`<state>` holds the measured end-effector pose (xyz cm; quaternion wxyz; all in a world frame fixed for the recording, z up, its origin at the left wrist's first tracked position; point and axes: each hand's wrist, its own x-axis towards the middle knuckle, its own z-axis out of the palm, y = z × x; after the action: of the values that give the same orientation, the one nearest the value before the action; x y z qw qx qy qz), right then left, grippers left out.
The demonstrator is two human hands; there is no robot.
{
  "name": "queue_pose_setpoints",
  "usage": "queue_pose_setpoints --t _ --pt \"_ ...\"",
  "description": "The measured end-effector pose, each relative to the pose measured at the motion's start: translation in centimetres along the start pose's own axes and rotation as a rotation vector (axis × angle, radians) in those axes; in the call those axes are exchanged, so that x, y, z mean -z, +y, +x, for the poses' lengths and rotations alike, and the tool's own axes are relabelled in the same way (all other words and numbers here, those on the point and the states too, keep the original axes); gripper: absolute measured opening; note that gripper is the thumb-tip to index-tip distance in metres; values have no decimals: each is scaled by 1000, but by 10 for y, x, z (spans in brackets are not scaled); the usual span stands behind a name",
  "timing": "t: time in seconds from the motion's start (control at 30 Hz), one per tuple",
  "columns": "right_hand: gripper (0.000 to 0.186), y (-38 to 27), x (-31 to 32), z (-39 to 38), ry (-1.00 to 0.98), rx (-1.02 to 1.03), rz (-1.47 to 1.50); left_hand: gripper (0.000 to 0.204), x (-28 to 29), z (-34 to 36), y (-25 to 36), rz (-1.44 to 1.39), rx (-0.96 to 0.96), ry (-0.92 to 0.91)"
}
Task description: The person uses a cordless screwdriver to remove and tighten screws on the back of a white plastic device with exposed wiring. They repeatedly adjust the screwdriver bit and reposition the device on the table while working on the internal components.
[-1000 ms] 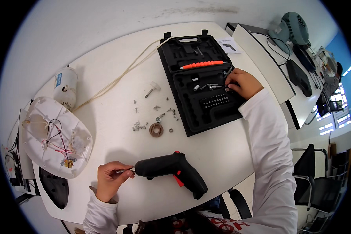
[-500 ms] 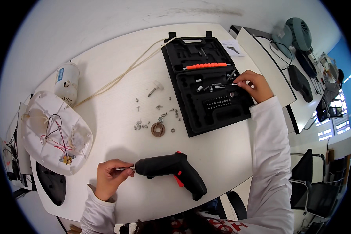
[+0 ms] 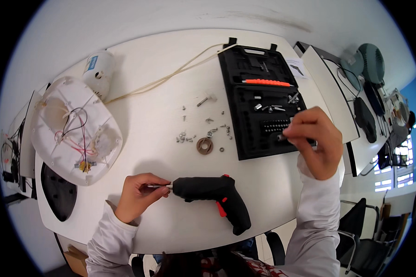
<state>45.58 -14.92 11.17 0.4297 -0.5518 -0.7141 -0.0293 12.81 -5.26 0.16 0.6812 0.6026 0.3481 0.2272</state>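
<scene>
A black cordless screwdriver (image 3: 205, 189) with a red trigger lies on the white table in front of me. My left hand (image 3: 143, 191) is closed around the metal bit shaft (image 3: 164, 186) at its nose. My right hand (image 3: 316, 141) is raised over the near right corner of the open black tool case (image 3: 245, 147), thumb and finger pinched on a small metal bit (image 3: 280, 137), mostly hidden by the fingertips. Inside the case are rows of bits (image 3: 276, 125), loose metal sockets (image 3: 268, 108) and an orange flexible shaft (image 3: 267, 83).
Screws (image 3: 182, 137), a brown ring (image 3: 204, 146) and a small clear-handled part (image 3: 207, 99) lie mid-table. At left are a white shell with wires (image 3: 74, 134), a white cylinder (image 3: 98, 74) and a black cover (image 3: 58, 196). A pale cord (image 3: 157, 83) runs across the back.
My right hand has lifted from the case's sockets and come nearer to me, fingers still pinched. My left hand keeps hold at the screwdriver's nose. The whole view has shifted slightly.
</scene>
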Motion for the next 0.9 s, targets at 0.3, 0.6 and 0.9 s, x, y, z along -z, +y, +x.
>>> queue_pose_setpoints --t 0.3,0.6,0.9 --pt "26 -45 -45 -4 -35 183 -33 14 -1 -3 6 24 -21 -7" --pt "30 -58 -76 1 -81 268 5 15 0 -3 4 42 -20 -20" --pt "26 -79 -113 37 -114 191 -1 14 3 -5 1 140 -167 -45"
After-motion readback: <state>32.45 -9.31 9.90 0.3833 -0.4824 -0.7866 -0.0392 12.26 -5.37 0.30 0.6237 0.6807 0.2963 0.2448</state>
